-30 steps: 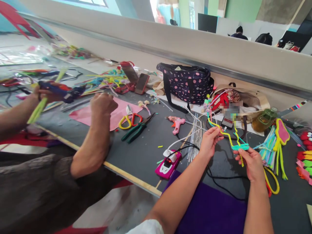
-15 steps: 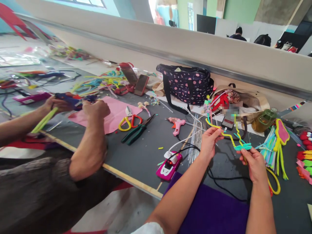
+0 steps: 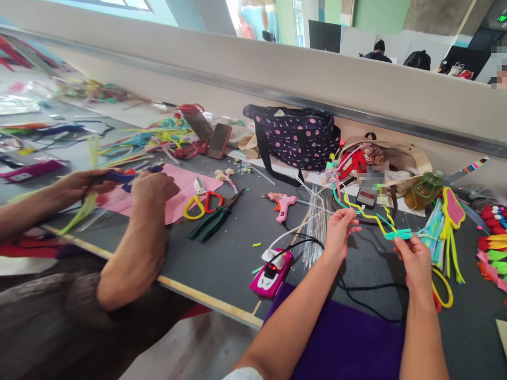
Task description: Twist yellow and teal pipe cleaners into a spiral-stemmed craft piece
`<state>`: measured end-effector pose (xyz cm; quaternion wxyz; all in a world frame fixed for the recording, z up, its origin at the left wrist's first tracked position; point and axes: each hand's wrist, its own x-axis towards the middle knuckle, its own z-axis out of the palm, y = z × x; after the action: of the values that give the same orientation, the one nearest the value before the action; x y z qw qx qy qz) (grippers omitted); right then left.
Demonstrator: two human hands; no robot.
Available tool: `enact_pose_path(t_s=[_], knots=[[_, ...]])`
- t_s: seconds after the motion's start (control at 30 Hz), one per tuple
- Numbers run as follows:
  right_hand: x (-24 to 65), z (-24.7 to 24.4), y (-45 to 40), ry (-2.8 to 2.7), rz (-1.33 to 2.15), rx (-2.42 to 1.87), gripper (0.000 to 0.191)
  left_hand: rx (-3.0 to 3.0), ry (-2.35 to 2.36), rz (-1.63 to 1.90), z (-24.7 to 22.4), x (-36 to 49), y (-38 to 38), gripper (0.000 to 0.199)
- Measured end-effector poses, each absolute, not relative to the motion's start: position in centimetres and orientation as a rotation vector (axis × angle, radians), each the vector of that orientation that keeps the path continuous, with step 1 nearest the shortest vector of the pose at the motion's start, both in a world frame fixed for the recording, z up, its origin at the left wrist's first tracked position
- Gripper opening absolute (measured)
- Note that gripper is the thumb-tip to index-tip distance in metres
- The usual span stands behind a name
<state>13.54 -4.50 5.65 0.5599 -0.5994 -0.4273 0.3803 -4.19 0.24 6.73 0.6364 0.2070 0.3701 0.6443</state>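
My right hand point(image 3: 414, 258) pinches a flat teal bundle of fuzzy pipe cleaners point(image 3: 398, 234), from which bent yellow pipe cleaners point(image 3: 366, 215) rise to the left and upward. Just left of it, my left hand point(image 3: 343, 232) has thumb and forefinger pinched on a thin pipe cleaner, with its other fingers loosely apart. Whether that strand is the teal or the yellow one is hard to make out. Yellow-handled scissors point(image 3: 447, 287) lie partly behind my right wrist. Under my forearms is a purple cloth point(image 3: 336, 332).
A pink glue gun point(image 3: 282, 205), pliers point(image 3: 217, 216), scissors point(image 3: 200, 203) and a magenta power strip point(image 3: 273, 274) with cables lie to the left. Behind stand a patterned bag point(image 3: 297, 140) and a green bottle point(image 3: 425, 190). At far left, a co-worker's hands point(image 3: 152, 187) hold a blue tool.
My left hand has shifted its pinch, and the yellow strand now passes behind its fingertips. My right hand still holds the teal bundle. The view has swung slightly right.
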Motion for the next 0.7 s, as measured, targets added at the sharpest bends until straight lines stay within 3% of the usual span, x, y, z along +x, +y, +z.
enact_pose_path(t_s=[0.2, 0.37, 0.7], knots=[[14.8, 6.0, -5.0, -1.197, 0.87, -1.427, 0.02, 0.874, 1.078, 1.846, 8.3, -5.0, -0.6, 0.02], [15.5, 7.3, -6.0, -1.243, 0.888, -1.489, 0.022, 1.138, 1.114, 1.628, 8.6, -6.5, -0.1, 0.018], [15.4, 7.6, -6.1, -1.276, 1.01, -1.508, 0.023, 1.023, 0.948, 1.401, 8.5, -6.9, 0.3, 0.026]])
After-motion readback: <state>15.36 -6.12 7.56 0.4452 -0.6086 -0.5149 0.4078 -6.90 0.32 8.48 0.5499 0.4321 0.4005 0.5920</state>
